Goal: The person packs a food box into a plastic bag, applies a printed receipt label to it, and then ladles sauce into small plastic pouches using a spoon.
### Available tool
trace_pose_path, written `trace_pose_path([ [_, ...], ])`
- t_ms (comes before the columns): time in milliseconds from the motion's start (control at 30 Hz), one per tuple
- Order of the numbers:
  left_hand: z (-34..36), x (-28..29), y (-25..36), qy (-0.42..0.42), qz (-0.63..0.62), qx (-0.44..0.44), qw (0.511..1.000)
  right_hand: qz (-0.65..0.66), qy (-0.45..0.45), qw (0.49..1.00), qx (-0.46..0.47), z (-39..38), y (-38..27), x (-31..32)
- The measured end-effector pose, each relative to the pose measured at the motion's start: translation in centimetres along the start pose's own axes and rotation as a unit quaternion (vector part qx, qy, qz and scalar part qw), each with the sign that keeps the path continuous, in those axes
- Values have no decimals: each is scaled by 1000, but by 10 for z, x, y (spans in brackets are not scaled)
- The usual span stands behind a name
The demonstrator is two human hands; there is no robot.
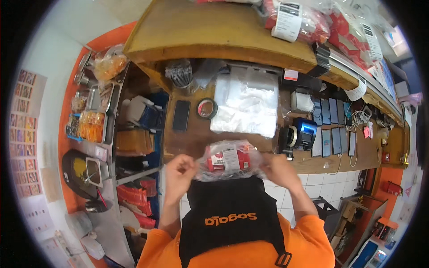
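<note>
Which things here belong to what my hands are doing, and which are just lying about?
Likely in use:
clear plastic bag, between left hand and right hand
red package inside it
perhaps the stack of clear plastic

Seemingly just lying about:
black phone
tape roll
blue-and-black device
phones on the right

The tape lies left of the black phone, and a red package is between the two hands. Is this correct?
Not quite: the head view shows the tape right of the black phone. The red package is indeed between the left hand and the right hand.
</note>
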State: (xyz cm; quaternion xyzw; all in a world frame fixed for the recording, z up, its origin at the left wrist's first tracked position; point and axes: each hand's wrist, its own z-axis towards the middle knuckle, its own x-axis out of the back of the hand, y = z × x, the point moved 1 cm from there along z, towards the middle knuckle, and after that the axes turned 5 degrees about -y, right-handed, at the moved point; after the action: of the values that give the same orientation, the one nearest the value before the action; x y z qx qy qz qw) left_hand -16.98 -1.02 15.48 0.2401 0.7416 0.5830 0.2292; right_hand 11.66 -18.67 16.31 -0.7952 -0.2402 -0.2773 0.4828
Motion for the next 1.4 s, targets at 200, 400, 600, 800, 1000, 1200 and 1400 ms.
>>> trace_pose_path([
  [200,-14,15,32,37,116,-18,992,27,44,998,-38,-47,-35,47],
  [400,-26,4,68,8,56,-86,995,43,48,997,-51,-48,-54,65],
  [600,-17,5,66,5,94,-103,990,59,16,995,82,-38,-44,60],
  [800,-36,34,70,-64,208,-118,969,130,-44,989,49,-59,-8,92],
  [1000,-6,6,14,-69,124,-7,990,287,166,937,113,1,15,65],
  [1200,12,-14,11,-187,320,-60,927,-214,-204,955,38,69,21,9],
  [1400,-58,77,63,-154,354,-59,921,-16,-363,925,110,4,43,8],
])
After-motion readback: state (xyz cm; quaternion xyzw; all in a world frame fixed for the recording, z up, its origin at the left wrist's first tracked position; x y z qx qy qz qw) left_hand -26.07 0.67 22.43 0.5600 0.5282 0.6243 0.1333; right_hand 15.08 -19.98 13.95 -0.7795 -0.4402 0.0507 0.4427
